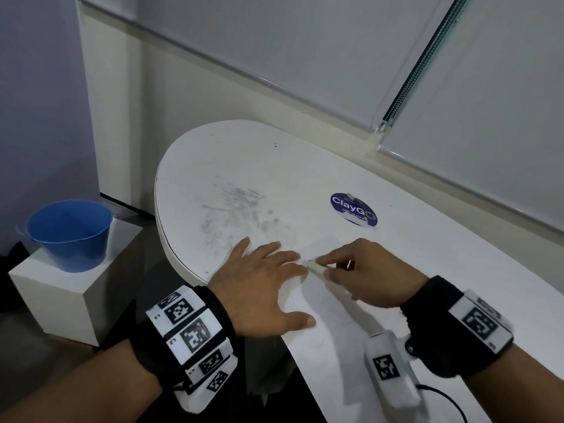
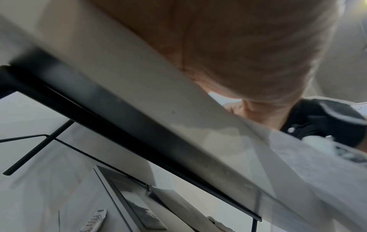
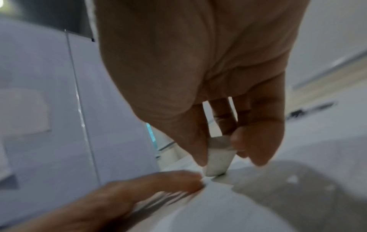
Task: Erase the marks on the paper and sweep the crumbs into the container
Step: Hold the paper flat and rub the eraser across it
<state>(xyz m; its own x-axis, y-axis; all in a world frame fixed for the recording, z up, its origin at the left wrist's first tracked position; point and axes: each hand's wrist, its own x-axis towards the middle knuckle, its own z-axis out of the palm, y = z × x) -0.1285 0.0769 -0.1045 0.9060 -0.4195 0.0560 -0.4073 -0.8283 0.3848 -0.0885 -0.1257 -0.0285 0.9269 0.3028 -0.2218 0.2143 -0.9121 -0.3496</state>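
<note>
"ClayGo" on round purple table sticker (image 1: 353, 208)

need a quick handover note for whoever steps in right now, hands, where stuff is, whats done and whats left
Left hand: flat, fingers spread, pressing the paper down at the table's near edge.
Right hand: pinches the white eraser, its tip on the paper just ahead of the left fingertips.
Blue container: off the table to the left, on a white block, lower than the tabletop.
Done: erasing is under way; whether any marks remain on the paper is too faint to tell.
Left: finish erasing, then sweep the crumbs into the container. Grey smudges on the tabletop beyond the left hand.
</note>
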